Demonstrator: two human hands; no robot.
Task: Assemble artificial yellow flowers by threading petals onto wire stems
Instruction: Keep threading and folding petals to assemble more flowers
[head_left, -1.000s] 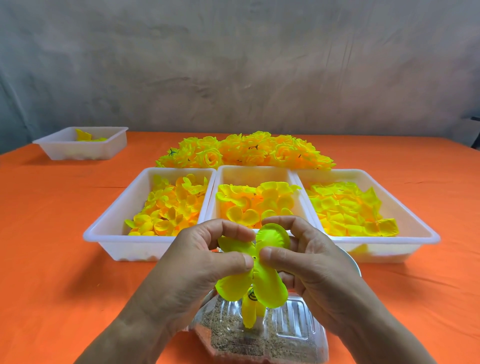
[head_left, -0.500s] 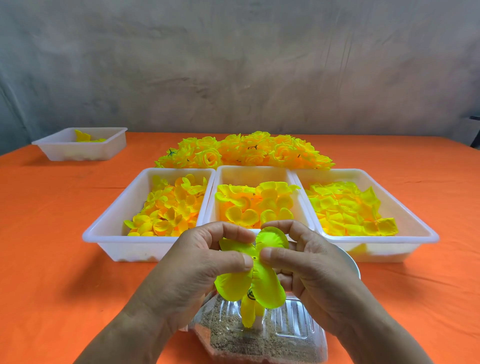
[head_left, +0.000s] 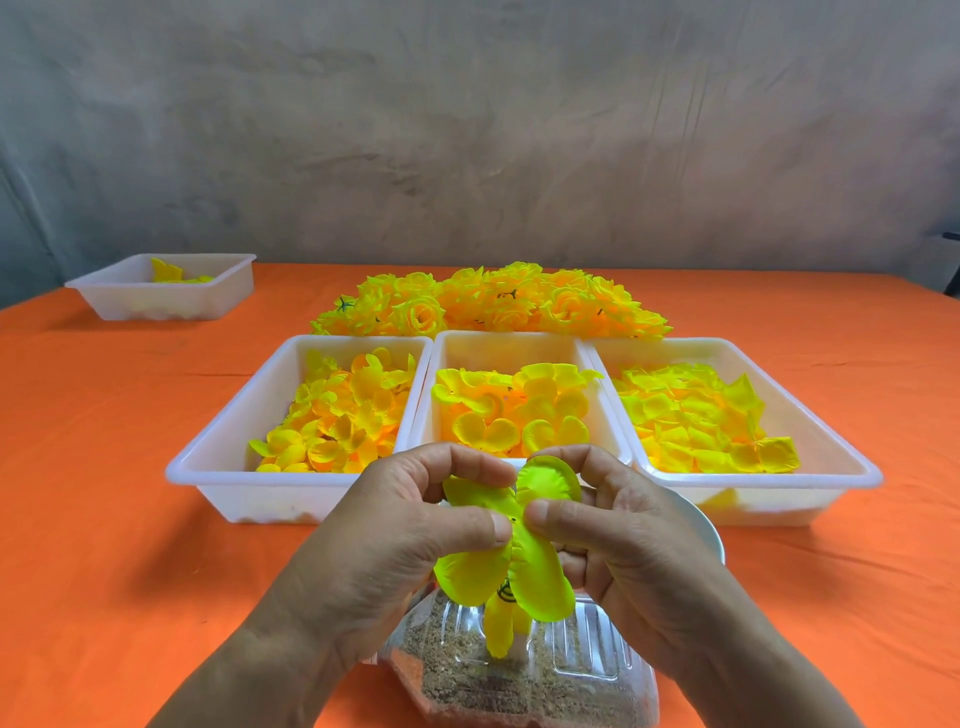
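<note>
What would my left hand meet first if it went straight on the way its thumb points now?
Probably the right hand: the left hand points its thumb across the yellow petal piece that both pinch, toward the right thumb just beyond. Depth there is unclear.

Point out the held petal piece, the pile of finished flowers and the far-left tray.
petal piece (head_left: 540, 587): head view, lower right lobe.
finished flowers (head_left: 491, 304): head view, middle of the pile.
far-left tray (head_left: 156, 304): head view, front wall.

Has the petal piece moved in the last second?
No: the petal piece still overlaps the near rim of the middle tray at the same spot, pinched by the left hand and the right hand.
</note>
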